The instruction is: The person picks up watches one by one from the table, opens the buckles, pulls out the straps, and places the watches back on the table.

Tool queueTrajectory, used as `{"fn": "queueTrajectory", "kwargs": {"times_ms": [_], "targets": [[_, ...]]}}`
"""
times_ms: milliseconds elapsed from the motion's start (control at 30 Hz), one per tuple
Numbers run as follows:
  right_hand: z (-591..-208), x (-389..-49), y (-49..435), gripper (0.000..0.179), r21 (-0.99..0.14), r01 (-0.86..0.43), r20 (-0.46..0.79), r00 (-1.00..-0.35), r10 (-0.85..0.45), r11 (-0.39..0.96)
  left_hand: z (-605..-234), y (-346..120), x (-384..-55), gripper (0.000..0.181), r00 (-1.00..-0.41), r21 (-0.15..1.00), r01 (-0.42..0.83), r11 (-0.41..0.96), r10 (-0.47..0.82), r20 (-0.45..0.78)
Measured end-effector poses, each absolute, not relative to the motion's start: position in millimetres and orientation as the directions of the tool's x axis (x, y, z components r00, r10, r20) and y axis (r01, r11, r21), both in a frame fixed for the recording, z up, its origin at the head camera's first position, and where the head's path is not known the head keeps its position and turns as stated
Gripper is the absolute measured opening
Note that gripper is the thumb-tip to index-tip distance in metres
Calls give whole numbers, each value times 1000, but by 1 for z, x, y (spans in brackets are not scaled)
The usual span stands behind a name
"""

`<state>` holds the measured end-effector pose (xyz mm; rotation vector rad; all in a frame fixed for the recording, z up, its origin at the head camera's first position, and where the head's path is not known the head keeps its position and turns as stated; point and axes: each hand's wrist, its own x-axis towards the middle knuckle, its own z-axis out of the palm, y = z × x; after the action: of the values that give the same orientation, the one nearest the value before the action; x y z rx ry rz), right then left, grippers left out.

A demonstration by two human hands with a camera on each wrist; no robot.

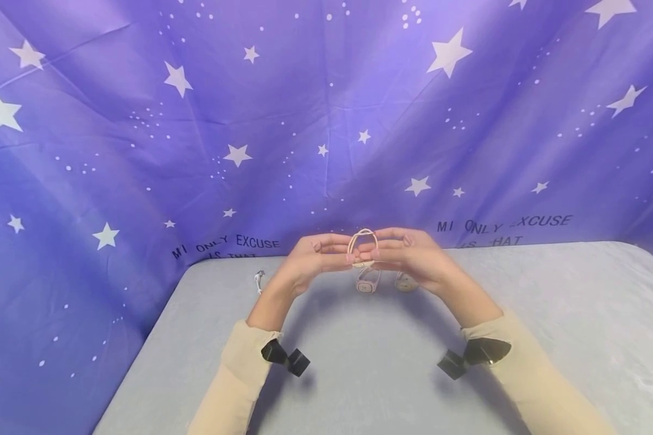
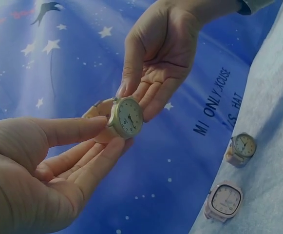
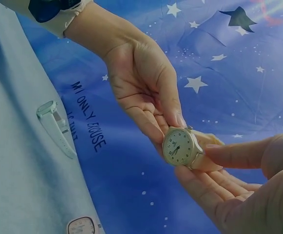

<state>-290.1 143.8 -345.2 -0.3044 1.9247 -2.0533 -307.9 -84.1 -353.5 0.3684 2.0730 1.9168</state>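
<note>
A wristwatch [image 1: 363, 264] with a round white dial and a pale beige strap is held up between both hands, its strap looping upward in the head view. My left hand [image 1: 309, 261] pinches one side of the watch case between thumb and fingers. From the other side, my right hand [image 1: 416, 257] grips it the same way. Dark numerals and hands show on the dial of the held watch [image 2: 128, 117] in the left wrist view. Below the hands, a pink square watch [image 1: 366, 285] and a round-dialled watch [image 1: 406, 282] rest on the table.
A pale watch [image 3: 56, 127] with its strap laid out lies at the table's far left, behind the left wrist in the head view. The table [image 1: 370, 368] has a light grey cloth. Behind it hangs a purple-blue star-patterned curtain [image 1: 305, 109].
</note>
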Motion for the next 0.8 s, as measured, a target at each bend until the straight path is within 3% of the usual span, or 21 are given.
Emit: {"fn": "queueTrajectory", "kwargs": {"times_ms": [267,800], "targets": [[-337,-283,148,53,-993,-2,-38,-936,-349,114,-344,-90,-298,42,-921,991,79,109,389,30],[-330,-276,148,44,-986,-94,42,-938,-344,135,-337,-91,-293,40,-897,987,148,63,429,107]]}}
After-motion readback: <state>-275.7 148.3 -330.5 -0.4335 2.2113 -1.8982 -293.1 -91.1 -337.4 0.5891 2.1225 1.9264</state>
